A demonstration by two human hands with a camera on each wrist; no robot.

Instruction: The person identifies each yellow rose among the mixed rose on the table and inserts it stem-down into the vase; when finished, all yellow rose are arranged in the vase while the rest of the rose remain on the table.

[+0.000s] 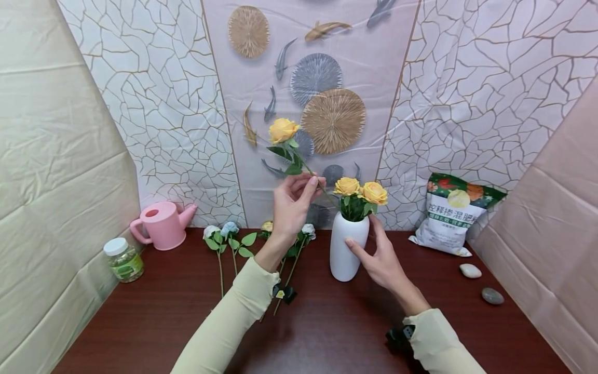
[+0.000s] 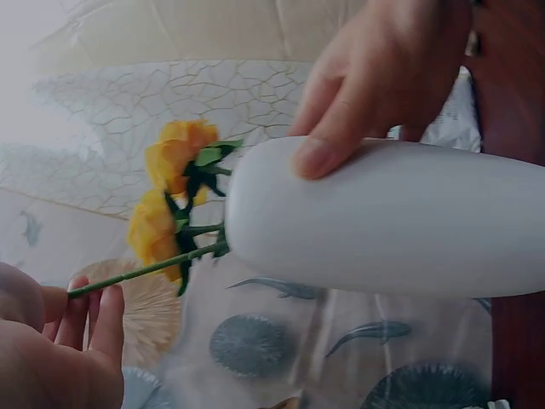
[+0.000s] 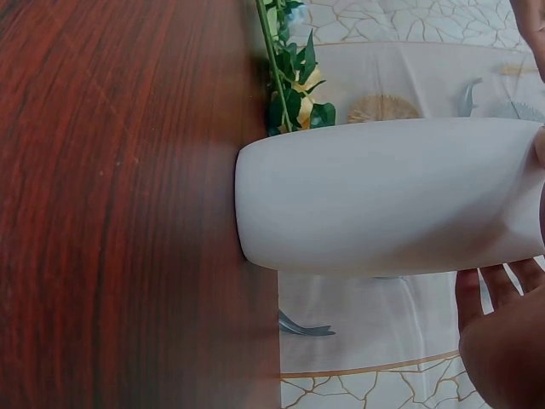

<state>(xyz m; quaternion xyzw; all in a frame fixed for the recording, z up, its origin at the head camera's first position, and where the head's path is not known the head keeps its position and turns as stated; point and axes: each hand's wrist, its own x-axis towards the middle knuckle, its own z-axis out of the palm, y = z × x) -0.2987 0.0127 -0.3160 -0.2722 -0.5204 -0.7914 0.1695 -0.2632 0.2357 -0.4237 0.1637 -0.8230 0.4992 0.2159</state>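
A white vase stands upright on the table, with two yellow roses in its mouth. My right hand grips the vase from its right side, thumb across the front. Up and to the left, my left hand pinches the stem of another yellow rose; its bloom tilts up to the left. In the left wrist view the lower end of that green stem reaches the vase mouth. Whether its tip is inside is hidden. The right wrist view shows the vase base on the wood.
Several loose flowers lie on the table, partly behind my left arm. A pink watering can and a lidded jar stand at left. To the right are a fertilizer bag, a white stone and a grey stone.
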